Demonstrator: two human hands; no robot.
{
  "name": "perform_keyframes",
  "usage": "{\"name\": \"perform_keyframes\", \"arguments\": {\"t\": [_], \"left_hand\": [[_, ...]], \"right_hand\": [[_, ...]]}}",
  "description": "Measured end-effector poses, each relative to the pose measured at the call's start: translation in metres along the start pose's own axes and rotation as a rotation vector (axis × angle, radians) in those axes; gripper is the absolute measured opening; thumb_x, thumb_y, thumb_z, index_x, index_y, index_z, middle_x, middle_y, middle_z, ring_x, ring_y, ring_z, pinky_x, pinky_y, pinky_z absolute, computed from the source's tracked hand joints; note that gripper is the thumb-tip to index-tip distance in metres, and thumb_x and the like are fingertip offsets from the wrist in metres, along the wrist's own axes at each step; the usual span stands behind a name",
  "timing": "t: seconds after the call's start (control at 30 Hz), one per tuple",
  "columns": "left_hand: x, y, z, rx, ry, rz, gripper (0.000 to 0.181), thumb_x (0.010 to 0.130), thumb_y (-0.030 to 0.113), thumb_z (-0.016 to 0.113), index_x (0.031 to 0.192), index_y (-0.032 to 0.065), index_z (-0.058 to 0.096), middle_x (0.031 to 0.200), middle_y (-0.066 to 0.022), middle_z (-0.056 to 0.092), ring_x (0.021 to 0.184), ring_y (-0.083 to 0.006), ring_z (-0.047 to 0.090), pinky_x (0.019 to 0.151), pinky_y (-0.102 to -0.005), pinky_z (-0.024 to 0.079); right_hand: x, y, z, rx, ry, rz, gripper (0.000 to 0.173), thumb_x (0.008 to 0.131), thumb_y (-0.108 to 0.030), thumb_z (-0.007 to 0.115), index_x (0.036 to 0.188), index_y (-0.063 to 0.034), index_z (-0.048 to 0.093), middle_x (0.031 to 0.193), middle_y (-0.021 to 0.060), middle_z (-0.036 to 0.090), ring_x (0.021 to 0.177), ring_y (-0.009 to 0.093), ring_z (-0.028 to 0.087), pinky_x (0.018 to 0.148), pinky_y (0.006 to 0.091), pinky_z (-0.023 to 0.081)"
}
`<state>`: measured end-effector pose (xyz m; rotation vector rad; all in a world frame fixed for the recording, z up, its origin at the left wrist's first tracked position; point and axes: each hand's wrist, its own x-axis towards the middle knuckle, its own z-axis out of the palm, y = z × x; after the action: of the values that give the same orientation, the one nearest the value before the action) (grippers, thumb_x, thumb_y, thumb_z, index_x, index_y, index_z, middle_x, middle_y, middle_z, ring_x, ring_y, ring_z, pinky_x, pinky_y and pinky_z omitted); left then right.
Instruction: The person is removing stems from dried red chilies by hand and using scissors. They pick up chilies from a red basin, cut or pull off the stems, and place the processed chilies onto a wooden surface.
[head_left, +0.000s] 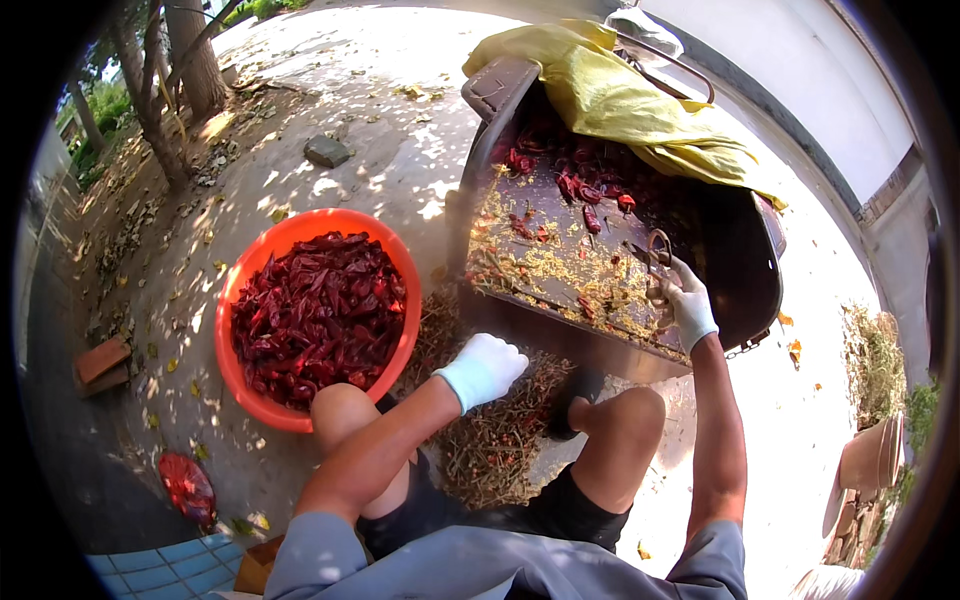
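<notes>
My right hand (684, 300), in a white glove, grips scissors (654, 255) over the bed of a dark metal cart (585, 255). Dried red chilli peppers (577, 187) and pale yellow seeds (547, 270) lie scattered on that bed, the darker pile towards its far end. My left hand (486, 366), gloved too, is curled above the ground between the orange basin and the cart; whether it holds anything is hidden. Red chilli pods (319, 315) fill most of the orange plastic basin (229, 352), which stands by my left knee.
Cut stems (491, 457) cover the ground between my legs. A yellow woven sack (600, 90) drapes over the cart's far edge. Left are a stone (327, 151), bricks (103, 360), a red bag (186, 487) and tree trunks (195, 60). A flowerpot (871, 454) stands at the right.
</notes>
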<state>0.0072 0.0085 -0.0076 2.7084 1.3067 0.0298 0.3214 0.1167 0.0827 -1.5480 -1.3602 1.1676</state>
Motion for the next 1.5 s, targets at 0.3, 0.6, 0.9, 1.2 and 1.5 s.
{"name": "perform_keyframes", "arguments": {"t": [0.3,0.6,0.9,1.2,1.5], "left_hand": [[-0.004,-0.004,0.001,-0.015,0.050,0.000,0.014,0.090,0.025,0.062,0.088,0.0120,0.067,0.078,-0.0078,0.067,0.076,-0.0275,0.068,0.068,-0.0416,0.052],[-0.024,-0.001,-0.014,0.014,0.090,-0.025,0.013,0.090,0.026,0.063,0.089,0.0129,0.065,0.076,-0.0046,0.063,0.075,-0.0242,0.066,0.065,-0.0392,0.050],[-0.031,-0.001,-0.021,-0.002,0.009,-0.036,0.008,0.087,0.020,0.064,0.089,0.0131,0.062,0.076,-0.0043,0.061,0.074,-0.0240,0.065,0.065,-0.0387,0.048],[-0.027,0.002,-0.015,0.001,-0.024,-0.030,0.009,0.086,0.020,0.063,0.091,0.0130,0.061,0.076,-0.0031,0.061,0.074,-0.0235,0.065,0.065,-0.0387,0.048],[-0.023,0.005,-0.013,0.001,-0.049,-0.022,0.009,0.084,0.018,0.062,0.091,0.0135,0.060,0.077,-0.0031,0.061,0.075,-0.0230,0.065,0.065,-0.0389,0.048]], "right_hand": [[0.008,0.060,-0.018,0.351,0.106,0.207,0.025,0.104,-0.027,0.053,0.122,-0.0121,0.060,0.095,0.0059,0.071,0.061,0.009,0.062,0.048,0.0244,0.050],[0.044,0.074,-0.033,0.150,0.278,0.107,0.024,0.104,-0.018,0.045,0.125,-0.0095,0.054,0.093,0.0142,0.070,0.057,0.021,0.067,0.049,0.0374,0.058],[0.061,0.091,-0.051,0.440,0.413,0.333,0.026,0.105,-0.026,0.043,0.121,-0.0113,0.057,0.094,0.0087,0.073,0.050,0.010,0.052,0.049,0.0296,0.052],[0.047,0.087,-0.063,0.488,0.352,0.350,0.031,0.105,-0.037,0.045,0.126,-0.0210,0.060,0.109,-0.0004,0.068,0.072,0.013,0.058,0.064,0.0292,0.051],[0.034,0.051,-0.024,0.554,0.153,0.248,0.036,0.105,-0.029,0.046,0.136,-0.0090,0.048,0.120,0.0111,0.061,0.102,0.031,0.066,0.088,0.0455,0.058]]}}
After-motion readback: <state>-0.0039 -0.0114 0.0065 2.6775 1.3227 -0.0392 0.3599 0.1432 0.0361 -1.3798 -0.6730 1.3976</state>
